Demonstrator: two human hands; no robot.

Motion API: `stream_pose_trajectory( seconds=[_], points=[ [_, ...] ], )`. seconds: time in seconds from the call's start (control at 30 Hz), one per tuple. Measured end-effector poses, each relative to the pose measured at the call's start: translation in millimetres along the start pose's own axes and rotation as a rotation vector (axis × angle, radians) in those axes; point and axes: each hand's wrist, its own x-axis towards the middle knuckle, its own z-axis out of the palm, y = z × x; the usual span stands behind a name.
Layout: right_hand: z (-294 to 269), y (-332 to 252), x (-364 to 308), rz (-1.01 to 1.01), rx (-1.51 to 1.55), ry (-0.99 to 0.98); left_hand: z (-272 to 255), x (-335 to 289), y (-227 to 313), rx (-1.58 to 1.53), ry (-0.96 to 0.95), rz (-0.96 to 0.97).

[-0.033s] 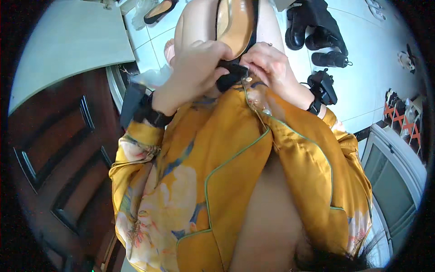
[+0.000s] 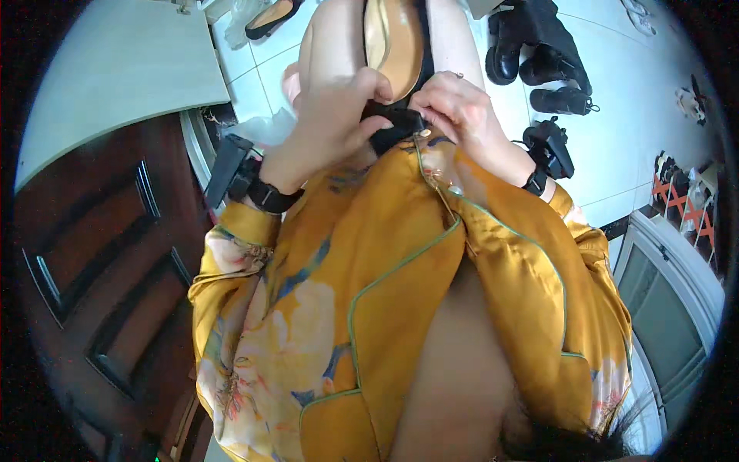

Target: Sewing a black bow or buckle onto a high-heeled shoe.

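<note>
A black shoe (image 2: 395, 58) with a tan insole lies lengthwise between my thighs, its heel end toward me. My left hand (image 2: 339, 108) grips that end, its index finger by the insole edge and its thumb below on a black part (image 2: 396, 123), either a strap or the heel; I cannot tell which. My right hand (image 2: 454, 108), with a ring on one finger, has its fingertips pinched together on the same black part from the other side. What exactly those fingertips hold is hidden. Yellow floral satin cloth (image 2: 400, 173) of my top lies just under both hands.
Black boots (image 2: 531, 46) and a small black shoe (image 2: 562, 100) lie on the white tiled floor at right. Another dark shoe (image 2: 269, 19) lies at far left, near a pale panel (image 2: 115, 77). A dark wooden door (image 2: 100, 254) stands left, a shoe rack (image 2: 685, 208) right.
The shoe has shifted slightly to the left. My left wrist has turned a little, bringing the black device strapped on it more into view. My right hand stays in place.
</note>
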Motion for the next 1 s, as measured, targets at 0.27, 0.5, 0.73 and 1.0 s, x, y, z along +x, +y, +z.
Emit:
stream_pose_trajectory(
  seconds=[0.27, 0.5, 0.73, 1.0],
  points=[
    [-0.9, 17.1, -33.7, 0.244, -0.002, -0.023, 65.5, -6.2, -2.3, -0.261, 0.141, -0.188],
    [-1.9, 29.0, -56.7, 0.363, -0.003, 0.068, 100.4, 17.3, -22.8, -0.525, 0.169, 0.013],
    [-9.6, 39.9, -39.0, 0.419, -0.027, 0.156, 88.7, 51.1, -40.2, -0.514, 0.132, 0.129],
    [-0.9, 38.0, -49.4, 0.348, 0.129, 0.084, 100.4, 18.3, -26.4, -0.531, 0.25, 0.042]
  ],
)
